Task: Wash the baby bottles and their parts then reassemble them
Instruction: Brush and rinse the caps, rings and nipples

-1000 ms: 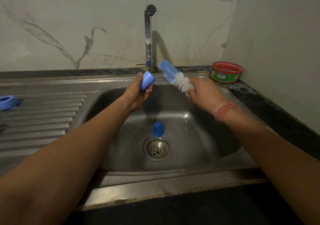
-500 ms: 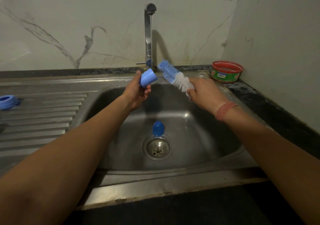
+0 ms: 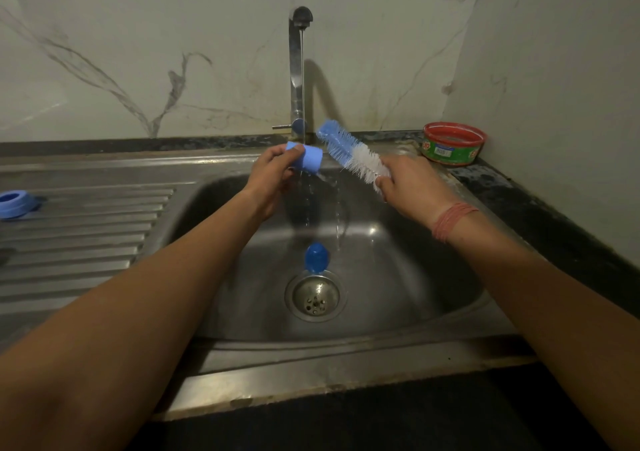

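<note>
Bottle cap (image 3: pixel 306 161) front and centre, a pale blue cap lying on its side under the tap, but let's take the scene by size. Marble-veined wall (image 3: pixel 138 52) fills the back. Below it, the steel sink (image 3: pixel 398 277), with its ribbed drainboard (image 3: pixel 86 242) running off to the left. Both bare forearms reach in over the front edge. The tall chrome tap (image 3: pixel 297 69) stands at the back rim, and a thin stream of water (image 3: pixel 303 86) drops straight from its spout, splashing off the cap and trailing down into the basin. The bottle brush (image 3: pixel 349 152), blue bristles at the tip and white bristles lower down, tilts up and to the left, its tip close to the cap's open mouth but not inside it. Right hand (image 3: pixel 412 187), fingers curled, grips the brush at its lower end; a band of red thread (image 3: pixel 452 220) circles that wrist. Left hand (image 3: pixel 273 176) pinches the cap, fingers wrapped around its closed end. A red and green tub (image 3: pixel 453 144) sits on the dark counter in the far right corner. At the far left edge, a blue bottle ring (image 3: pixel 15 202) rests on the drainboard. Down by the drain strainer (image 3: pixel 316 298), a small darker blue piece (image 3: pixel 317 258) lies in the basin, just behind it.
</note>
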Demonstrator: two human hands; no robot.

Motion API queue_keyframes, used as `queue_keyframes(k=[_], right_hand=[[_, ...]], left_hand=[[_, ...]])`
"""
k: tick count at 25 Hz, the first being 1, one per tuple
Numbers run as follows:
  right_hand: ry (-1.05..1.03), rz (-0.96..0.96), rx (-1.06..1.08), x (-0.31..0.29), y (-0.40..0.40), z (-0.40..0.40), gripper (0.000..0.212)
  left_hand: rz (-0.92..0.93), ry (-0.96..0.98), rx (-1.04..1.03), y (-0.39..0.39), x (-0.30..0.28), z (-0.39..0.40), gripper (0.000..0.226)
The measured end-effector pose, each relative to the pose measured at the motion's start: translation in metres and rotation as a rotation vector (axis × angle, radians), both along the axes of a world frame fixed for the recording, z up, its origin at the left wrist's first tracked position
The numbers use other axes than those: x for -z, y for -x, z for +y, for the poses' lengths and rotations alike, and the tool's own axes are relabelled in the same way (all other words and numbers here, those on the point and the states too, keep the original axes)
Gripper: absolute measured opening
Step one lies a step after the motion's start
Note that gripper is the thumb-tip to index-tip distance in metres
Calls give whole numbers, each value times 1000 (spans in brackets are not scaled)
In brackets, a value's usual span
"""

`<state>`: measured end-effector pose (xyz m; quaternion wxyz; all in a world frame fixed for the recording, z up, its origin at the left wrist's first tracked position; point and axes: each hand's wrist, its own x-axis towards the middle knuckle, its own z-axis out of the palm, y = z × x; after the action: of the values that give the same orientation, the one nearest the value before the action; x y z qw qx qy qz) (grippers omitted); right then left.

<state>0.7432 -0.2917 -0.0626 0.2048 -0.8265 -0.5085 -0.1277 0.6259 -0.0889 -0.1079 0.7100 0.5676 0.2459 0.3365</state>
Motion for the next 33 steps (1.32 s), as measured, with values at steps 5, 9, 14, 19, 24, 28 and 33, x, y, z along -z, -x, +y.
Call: queue_keyframes(k=[5, 9, 14, 19, 24, 28, 33], right_hand=[[-2, 4, 7, -2, 2, -1, 26], [1, 10, 16, -3, 2, -2, 27], [6, 29, 27, -3, 3, -3, 26], [10, 32, 38, -3, 2, -3, 28], [12, 29, 39, -4, 3, -3, 27], [18, 18, 40, -5, 4, -4, 26], [12, 25, 32, -4, 3, -3, 28]], left_hand=[[89, -241, -6, -2, 2, 3, 43], [96, -212, -56, -4, 3, 0, 30], [5, 57, -25, -10, 0, -3, 23], [-61, 202, 2, -6, -1, 1, 31], [-49, 259, 35, -1, -7, -9, 37], [-66, 256, 20, 2, -7, -9, 27], [-57, 240, -4, 3, -7, -10, 32]])
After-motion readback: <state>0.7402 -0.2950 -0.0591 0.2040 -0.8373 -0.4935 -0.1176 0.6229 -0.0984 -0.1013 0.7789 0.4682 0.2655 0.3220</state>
